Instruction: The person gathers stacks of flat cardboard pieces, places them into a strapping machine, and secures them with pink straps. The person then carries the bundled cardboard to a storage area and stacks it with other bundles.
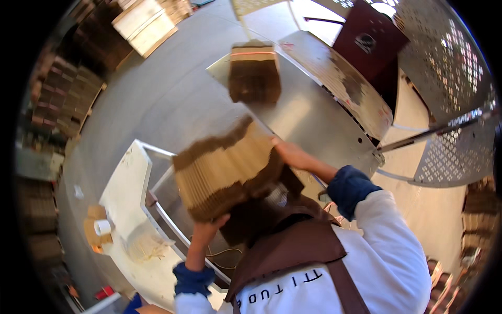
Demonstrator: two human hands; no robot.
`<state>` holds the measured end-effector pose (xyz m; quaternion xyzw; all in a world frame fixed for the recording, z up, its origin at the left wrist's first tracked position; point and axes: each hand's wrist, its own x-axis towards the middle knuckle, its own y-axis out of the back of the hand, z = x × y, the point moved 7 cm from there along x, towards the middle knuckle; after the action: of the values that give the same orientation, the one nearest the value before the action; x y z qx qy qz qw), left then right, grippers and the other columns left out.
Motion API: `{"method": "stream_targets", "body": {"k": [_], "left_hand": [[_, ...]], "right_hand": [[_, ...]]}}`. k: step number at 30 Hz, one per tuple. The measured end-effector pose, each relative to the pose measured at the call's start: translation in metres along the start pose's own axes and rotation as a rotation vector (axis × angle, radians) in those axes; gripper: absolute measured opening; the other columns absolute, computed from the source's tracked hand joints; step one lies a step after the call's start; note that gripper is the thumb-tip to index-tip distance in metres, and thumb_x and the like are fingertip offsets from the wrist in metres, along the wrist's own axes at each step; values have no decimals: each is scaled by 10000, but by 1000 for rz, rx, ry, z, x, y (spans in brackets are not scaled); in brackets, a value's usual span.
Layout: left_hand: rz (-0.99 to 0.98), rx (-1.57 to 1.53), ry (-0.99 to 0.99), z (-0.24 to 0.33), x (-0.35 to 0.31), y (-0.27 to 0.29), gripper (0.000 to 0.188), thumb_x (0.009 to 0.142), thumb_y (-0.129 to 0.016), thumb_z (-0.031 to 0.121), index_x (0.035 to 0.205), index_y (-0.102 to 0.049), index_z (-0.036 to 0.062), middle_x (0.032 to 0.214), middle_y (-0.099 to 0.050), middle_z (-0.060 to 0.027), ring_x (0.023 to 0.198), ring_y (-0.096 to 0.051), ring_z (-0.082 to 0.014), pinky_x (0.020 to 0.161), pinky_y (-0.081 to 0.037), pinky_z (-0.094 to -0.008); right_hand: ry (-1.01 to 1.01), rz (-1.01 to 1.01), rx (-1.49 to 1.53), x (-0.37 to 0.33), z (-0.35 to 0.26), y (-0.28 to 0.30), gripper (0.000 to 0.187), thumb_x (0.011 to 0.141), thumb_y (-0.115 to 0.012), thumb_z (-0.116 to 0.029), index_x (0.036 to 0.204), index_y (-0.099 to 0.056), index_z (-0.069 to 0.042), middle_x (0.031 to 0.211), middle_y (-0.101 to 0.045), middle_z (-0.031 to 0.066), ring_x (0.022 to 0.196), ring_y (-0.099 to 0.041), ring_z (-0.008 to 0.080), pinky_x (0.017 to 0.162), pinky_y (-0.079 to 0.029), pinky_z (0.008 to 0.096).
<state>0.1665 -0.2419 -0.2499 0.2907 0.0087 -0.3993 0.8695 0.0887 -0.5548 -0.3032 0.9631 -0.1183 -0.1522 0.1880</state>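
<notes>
A thick stack of brown flattened cardboard pieces [225, 167] is held up in front of my body, its many edges fanned in a slanted row. My left hand [210, 228] grips it at the near lower corner. At the opposite side, my right hand [291, 154] is closed around the stack's right end. Some fingers of both hands are hidden by the cardboard, and motion blurs it slightly. Beyond the stack, a similar brown cardboard bundle [254, 78] with a reddish band across it sits on the far end of a metal table [308, 112].
A white angled table [125, 183] stands at the left, carrying a white roll [102, 227] and a pale bundle of strands [149, 247]. A machine with a dark red box [366, 42] and perforated guards [449, 157] is at the right. Cardboard piles [65, 99] line the far left.
</notes>
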Motion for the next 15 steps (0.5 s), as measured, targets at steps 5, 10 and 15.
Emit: {"method": "stream_targets", "body": {"k": [5,10,15], "left_hand": [[-442,-275,-90,102,189,-100,637,777,-756,287,1284,-488,10,1212,-574,-118,1106,-548,-235,951,-433,-347],[-1034,-286,345,164,275,-225,720,807,-727,327,1362,-399,6,1317,-503,-118,1207,-490,-212,1009,-401,-360],[-1391,125,593,108,356,-330,673,827,-602,585,1272,-533,84,1200,-616,-73,1078,-603,-205,893,-495,-387]], "right_hand": [[-405,160,120,-40,103,155,651,986,-218,-526,1361,-412,-30,1254,-555,202,1135,-542,310,997,-385,378],[-228,312,126,-112,213,220,646,969,-264,-529,1321,-436,-14,1132,-614,194,890,-641,293,734,-515,387],[-651,221,156,-113,323,200,665,944,-295,-557,1250,-484,2,896,-639,214,690,-667,312,590,-559,382]]}}
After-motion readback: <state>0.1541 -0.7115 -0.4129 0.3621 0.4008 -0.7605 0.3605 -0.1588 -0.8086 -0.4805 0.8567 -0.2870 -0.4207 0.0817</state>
